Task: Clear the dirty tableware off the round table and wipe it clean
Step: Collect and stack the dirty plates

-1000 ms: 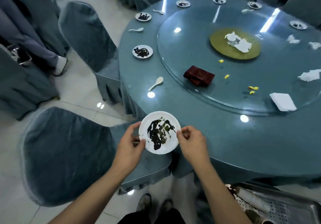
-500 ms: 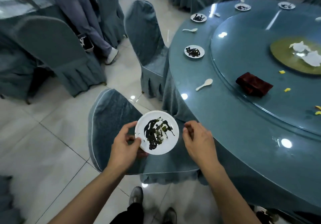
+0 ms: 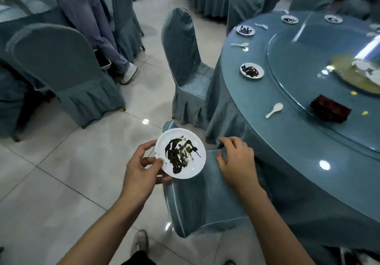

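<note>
My left hand [image 3: 141,168] grips the left rim of a small white plate [image 3: 195,166] smeared with dark sauce, held over a chair and the floor, off the round table [image 3: 267,141]. My right hand [image 3: 236,160] hovers to the right of the plate with fingers spread, holding nothing, over the chair back. On the table lie more dirty white plates [image 3: 251,70] [image 3: 245,30] [image 3: 289,19] [image 3: 333,18], white spoons [image 3: 274,110] [image 3: 239,45], a dark red cloth [image 3: 330,109] on the glass turntable [image 3: 308,75], and yellow scraps [image 3: 365,112].
Blue-covered chairs stand around: one under my hands [image 3: 197,199], one at the table's left [image 3: 183,59], one at far left [image 3: 61,69]. A person's legs [image 3: 92,22] stand at upper left. The tiled floor [image 3: 72,172] lies below. My shoes [image 3: 139,242] show at the bottom.
The plate has come off the table and moved left over the chair. My right hand let go of the plate's rim; the left alone holds it. My view turned left.
</note>
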A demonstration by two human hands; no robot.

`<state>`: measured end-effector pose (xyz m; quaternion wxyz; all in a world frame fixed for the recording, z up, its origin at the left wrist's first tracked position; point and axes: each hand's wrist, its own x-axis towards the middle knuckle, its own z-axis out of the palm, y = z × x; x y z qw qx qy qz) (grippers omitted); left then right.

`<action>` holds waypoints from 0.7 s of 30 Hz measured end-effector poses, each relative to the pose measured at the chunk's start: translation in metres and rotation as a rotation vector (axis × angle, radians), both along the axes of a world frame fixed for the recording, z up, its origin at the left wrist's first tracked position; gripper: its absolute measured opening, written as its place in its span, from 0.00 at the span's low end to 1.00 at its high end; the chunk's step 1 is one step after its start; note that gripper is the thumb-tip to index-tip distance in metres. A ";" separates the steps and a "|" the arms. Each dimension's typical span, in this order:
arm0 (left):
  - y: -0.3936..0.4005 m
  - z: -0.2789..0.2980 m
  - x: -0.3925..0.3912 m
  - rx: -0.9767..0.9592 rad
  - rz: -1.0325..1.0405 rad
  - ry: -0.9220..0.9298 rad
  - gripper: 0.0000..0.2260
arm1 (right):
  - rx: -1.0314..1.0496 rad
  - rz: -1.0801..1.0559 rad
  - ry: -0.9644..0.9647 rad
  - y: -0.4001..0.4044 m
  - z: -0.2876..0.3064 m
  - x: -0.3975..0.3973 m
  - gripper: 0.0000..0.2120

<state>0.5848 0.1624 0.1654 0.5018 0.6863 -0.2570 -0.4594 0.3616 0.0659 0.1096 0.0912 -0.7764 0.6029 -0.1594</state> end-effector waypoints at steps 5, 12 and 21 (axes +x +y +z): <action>-0.021 0.000 0.090 0.027 -0.078 0.036 0.21 | 0.007 -0.110 -0.001 0.003 -0.003 0.081 0.19; -0.071 0.000 0.154 0.050 -0.152 0.090 0.20 | 0.050 -0.222 0.029 -0.018 -0.002 0.132 0.19; -0.184 -0.007 0.179 0.093 -0.296 0.084 0.20 | 0.079 -0.341 -0.055 -0.110 -0.020 0.163 0.19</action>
